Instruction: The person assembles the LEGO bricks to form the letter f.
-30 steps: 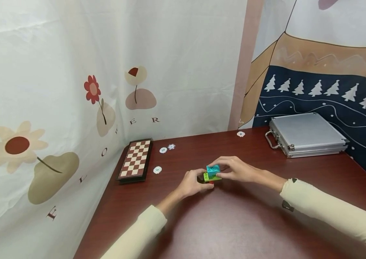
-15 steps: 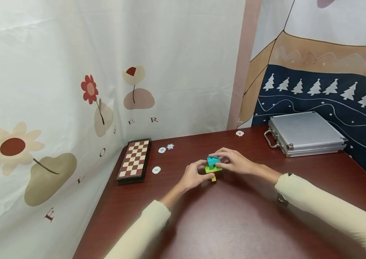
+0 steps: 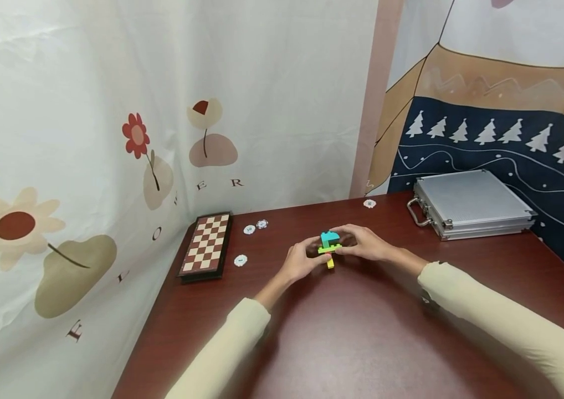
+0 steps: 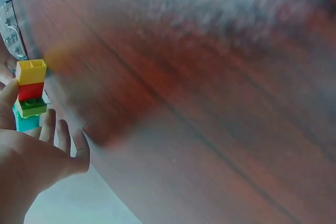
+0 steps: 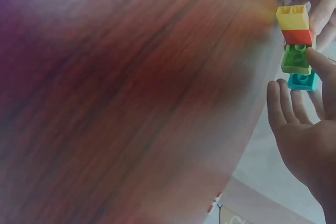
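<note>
Between my two hands stands a small stack of toy building bricks. Its curved teal brick (image 3: pixel 330 237) tops a lime green brick (image 3: pixel 329 249), and a yellow brick (image 3: pixel 331 264) forms the bottom. A red brick (image 4: pixel 30 91) shows between the lime and yellow ones in the left wrist view. My left hand (image 3: pixel 300 262) holds the stack from the left, its thumb beside the red and yellow bricks. From the right, my right hand (image 3: pixel 364 244) grips it with the thumb at the lime brick (image 5: pixel 295 60) and the fingers behind. Those fingertips are partly hidden in the head view.
A checkered board (image 3: pixel 207 244) in a black frame lies at the table's left edge. Several poker chips (image 3: pixel 240 260) are scattered near it and along the back. A silver case (image 3: pixel 473 205) lies at the back right. Printed curtains (image 3: pixel 282 111) border the table.
Both hands have moved the stack slightly away from me and tilted it, so the yellow bottom brick and the teal brick's curved side now show. My right thumb now sits at the lime brick.
</note>
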Motion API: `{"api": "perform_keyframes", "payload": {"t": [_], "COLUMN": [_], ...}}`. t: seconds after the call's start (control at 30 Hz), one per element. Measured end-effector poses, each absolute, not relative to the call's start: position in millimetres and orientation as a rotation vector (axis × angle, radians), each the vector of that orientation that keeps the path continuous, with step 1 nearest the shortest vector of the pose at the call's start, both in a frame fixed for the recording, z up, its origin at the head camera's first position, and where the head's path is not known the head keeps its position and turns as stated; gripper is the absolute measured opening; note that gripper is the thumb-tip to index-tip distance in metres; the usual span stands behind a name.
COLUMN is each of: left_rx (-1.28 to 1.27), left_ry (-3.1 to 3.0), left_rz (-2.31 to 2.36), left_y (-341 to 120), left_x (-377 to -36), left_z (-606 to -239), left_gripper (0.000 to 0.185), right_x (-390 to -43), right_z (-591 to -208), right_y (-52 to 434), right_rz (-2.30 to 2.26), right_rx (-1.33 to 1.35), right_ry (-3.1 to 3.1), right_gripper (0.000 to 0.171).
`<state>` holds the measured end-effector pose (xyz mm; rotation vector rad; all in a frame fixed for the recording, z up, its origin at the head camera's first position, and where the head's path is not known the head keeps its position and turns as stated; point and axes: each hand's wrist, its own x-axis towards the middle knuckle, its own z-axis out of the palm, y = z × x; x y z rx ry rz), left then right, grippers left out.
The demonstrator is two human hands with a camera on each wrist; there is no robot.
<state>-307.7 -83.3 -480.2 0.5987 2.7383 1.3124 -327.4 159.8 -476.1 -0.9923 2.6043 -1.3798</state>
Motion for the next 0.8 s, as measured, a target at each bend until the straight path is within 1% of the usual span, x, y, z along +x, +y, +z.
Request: {"api": "perform_keyframes", "payload": {"t": [0.3, 0.8], "left_rx": [0.651, 0.597], "left_ry": [2.747, 2.715], "left_rz": [1.255, 1.206], "left_y": [-83.0, -83.3], "left_x": [-315.5, -318.2], "left_z": [-480.0, -482.4], "left_gripper": [0.059, 0.053], "right_x": [-335.5, -335.5], "right_z": [-482.9, -487.8], "right_y": [158.2, 156.9], "right_rz": [-1.325, -1.249], "right_rx": [-0.915, -0.846], "right_ry": [2.621, 2.675], "right_gripper": [0.052, 0.052]}}
